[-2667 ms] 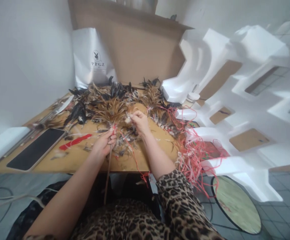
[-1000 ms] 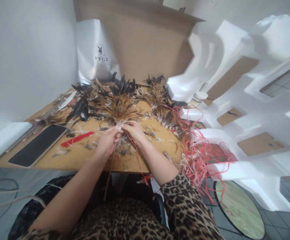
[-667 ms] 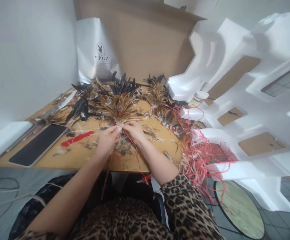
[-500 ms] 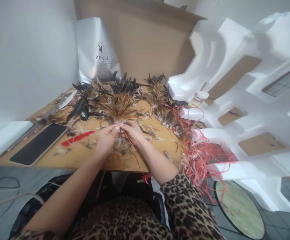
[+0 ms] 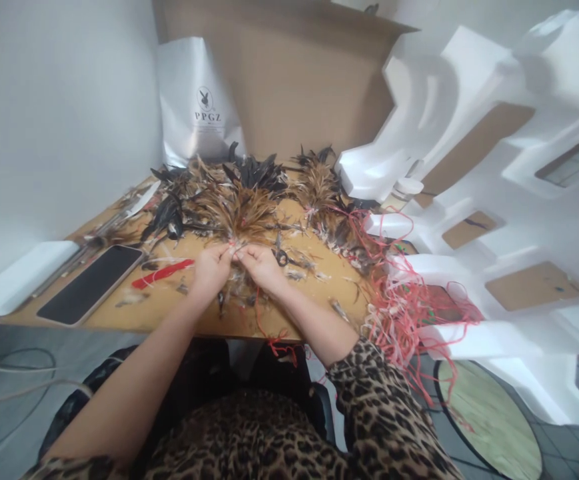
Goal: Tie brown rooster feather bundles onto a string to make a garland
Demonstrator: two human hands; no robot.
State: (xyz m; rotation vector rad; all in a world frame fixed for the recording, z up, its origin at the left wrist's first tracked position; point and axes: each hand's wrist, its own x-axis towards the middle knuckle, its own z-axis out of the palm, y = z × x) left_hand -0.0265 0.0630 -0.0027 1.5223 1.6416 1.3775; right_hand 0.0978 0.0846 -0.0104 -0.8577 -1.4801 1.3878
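Observation:
Both hands meet at the tied base of a brown feather bunch point(image 5: 242, 213), which fans away from me over the table. My left hand point(image 5: 212, 268) is closed, its thumb and fingertips pinching the quill ends. My right hand point(image 5: 263, 267) is closed as well, pinching beside the left one with a red string point(image 5: 258, 310) that hangs down past the table edge. What exactly lies between the fingertips is too small to see clearly. Close to the right hand lies a pair of scissors point(image 5: 281, 253), partly among loose feathers. A red strip point(image 5: 163, 273) lies left of my left hand.
A phone point(image 5: 89, 285) and a white power bank point(image 5: 22, 277) are at left. Black feathers point(image 5: 259, 173) and another brown bunch point(image 5: 318, 183) lie at the back. Tangled pink string point(image 5: 404, 320) drapes over white foam point(image 5: 456, 340) at right. A silver bag point(image 5: 189, 100) stands behind.
My hands stay together at the feather base, with the right fingers slightly shifted. The red string has swung left and hangs looser. The scissors show more clearly, and the view has shifted slightly.

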